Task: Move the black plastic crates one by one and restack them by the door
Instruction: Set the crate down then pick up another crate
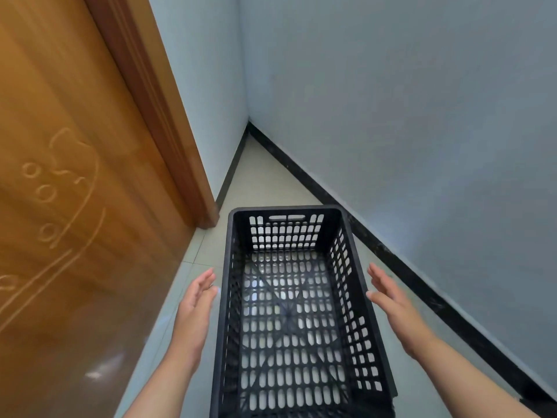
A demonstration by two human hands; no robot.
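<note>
A black plastic crate [227, 297] with slotted walls and floor stands on the tiled floor, empty, its long axis pointing away from me toward the corner. My left hand [196, 300] hovers just off its left rim, fingers straight and apart, holding nothing. My right hand [388, 292] is level with it on the other side, a short gap from the right rim, also flat and apart. Neither hand touches the crate. The brown wooden door [69, 206] fills the left side, its frame ending just left of the crate's far corner.
A pale blue wall [422, 131] with a black skirting strip [391, 254] runs close along the crate's right side. The walls meet in a narrow corner [248, 125] beyond the crate. Light floor tiles [262, 182] show between crate, door and corner.
</note>
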